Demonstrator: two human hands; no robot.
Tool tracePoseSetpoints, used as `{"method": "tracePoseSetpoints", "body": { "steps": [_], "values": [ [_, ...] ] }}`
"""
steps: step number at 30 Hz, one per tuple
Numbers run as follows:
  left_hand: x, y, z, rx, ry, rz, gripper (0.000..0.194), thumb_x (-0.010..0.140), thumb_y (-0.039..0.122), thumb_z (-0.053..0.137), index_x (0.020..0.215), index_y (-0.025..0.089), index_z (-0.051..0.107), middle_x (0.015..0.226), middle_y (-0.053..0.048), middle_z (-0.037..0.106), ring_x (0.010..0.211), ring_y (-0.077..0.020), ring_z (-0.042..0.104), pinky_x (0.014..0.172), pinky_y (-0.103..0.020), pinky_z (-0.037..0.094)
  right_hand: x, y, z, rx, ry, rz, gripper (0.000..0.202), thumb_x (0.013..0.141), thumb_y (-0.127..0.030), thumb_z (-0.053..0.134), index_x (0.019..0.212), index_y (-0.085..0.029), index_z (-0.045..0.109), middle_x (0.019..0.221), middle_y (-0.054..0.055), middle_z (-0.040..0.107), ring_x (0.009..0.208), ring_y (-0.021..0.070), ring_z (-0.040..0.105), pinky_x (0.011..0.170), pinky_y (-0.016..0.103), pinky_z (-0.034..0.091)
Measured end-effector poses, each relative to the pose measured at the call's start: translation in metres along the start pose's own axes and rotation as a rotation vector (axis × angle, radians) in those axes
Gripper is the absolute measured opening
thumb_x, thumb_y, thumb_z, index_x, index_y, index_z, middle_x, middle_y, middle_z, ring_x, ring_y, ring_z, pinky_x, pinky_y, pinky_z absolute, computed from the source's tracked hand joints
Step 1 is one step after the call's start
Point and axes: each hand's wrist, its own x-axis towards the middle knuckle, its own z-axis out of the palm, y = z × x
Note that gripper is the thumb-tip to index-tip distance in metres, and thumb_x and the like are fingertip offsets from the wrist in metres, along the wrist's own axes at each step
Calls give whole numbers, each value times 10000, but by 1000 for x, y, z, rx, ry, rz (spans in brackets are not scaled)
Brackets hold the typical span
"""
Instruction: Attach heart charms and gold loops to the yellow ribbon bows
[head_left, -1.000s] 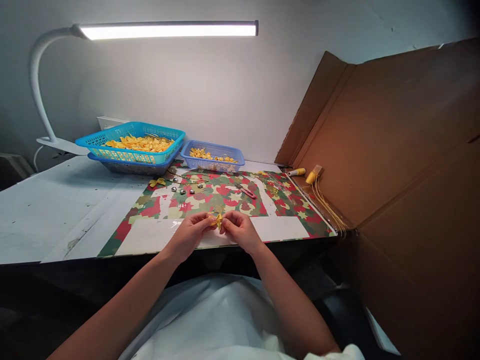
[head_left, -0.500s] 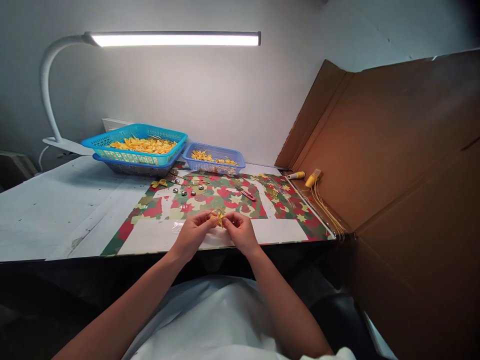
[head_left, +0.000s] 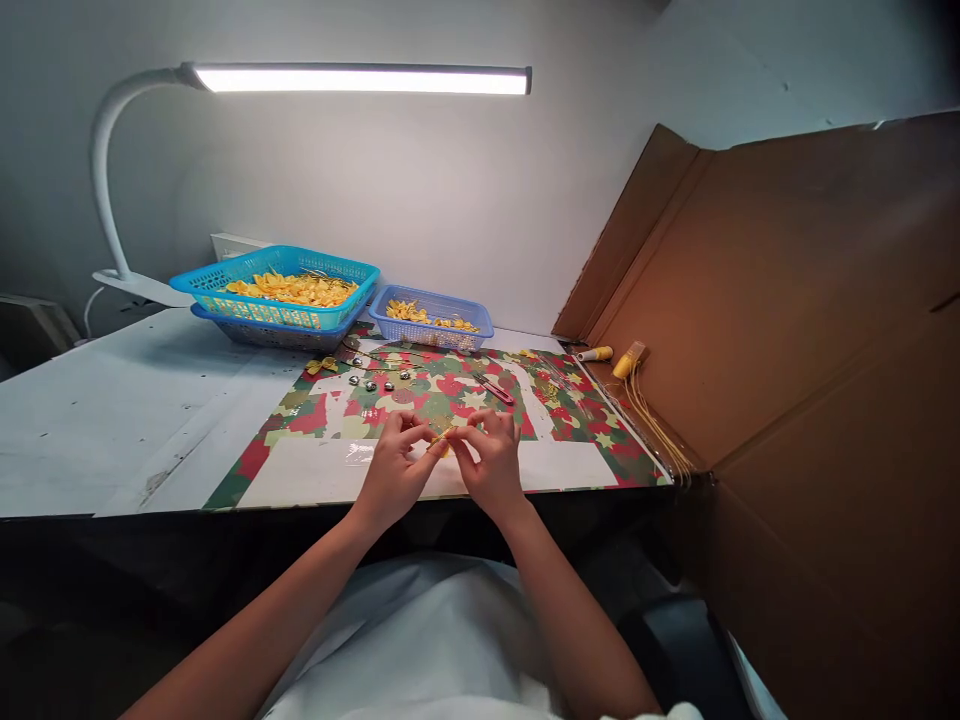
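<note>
My left hand and my right hand meet over the front edge of the table. Between thumb and forefinger, each pinches a small yellow ribbon bow with gold cord on it. Fingertips cover most of the bow, so its exact shape is hard to see. Beyond the hands lie several small silver bells and a pair of red-handled thread snips. Another yellow bow rests farther left on the patterned sheet.
A turquoise basket full of yellow bows sits on a blue one. Beside it stands a smaller blue basket with more yellow pieces. Cardboard walls the right side, where yellow cords hang. A lamp shines above.
Both hands still hold the bow. My fingers have lifted and shifted their pinch, and the bow has turned, with less of it showing now. The camera has moved slightly.
</note>
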Motion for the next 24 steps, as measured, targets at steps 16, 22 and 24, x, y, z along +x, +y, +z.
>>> {"method": "tracePoseSetpoints", "body": {
  "steps": [16, 22, 24],
  "values": [
    [8, 0, -9, -25, -193, -11, 289, 784, 470, 626, 670, 205, 651, 806, -9, 399, 730, -172, 438, 544, -256, 386, 18, 2, -10, 111, -109, -9, 78, 746, -185, 709, 687, -236, 704, 834, -14, 663, 874, 188, 540, 825, 378, 300],
    [9, -2, -11, -12, -190, -26, 287, 781, 466, 625, 673, 202, 658, 792, -2, 391, 703, -164, 421, 561, -266, 375, 8, 3, 3, 332, -28, 109, 102, 762, -152, 691, 752, -248, 722, 891, 10, 580, 912, 198, 536, 880, 389, 372],
    [10, -3, -12, -12, -193, -27, 286, 776, 463, 627, 659, 203, 648, 786, -3, 397, 710, -168, 424, 571, -271, 377, 6, 4, 4, 344, -41, 96, 108, 780, -148, 684, 778, -249, 721, 901, 14, 558, 917, 200, 522, 898, 396, 373]
  ]
}}
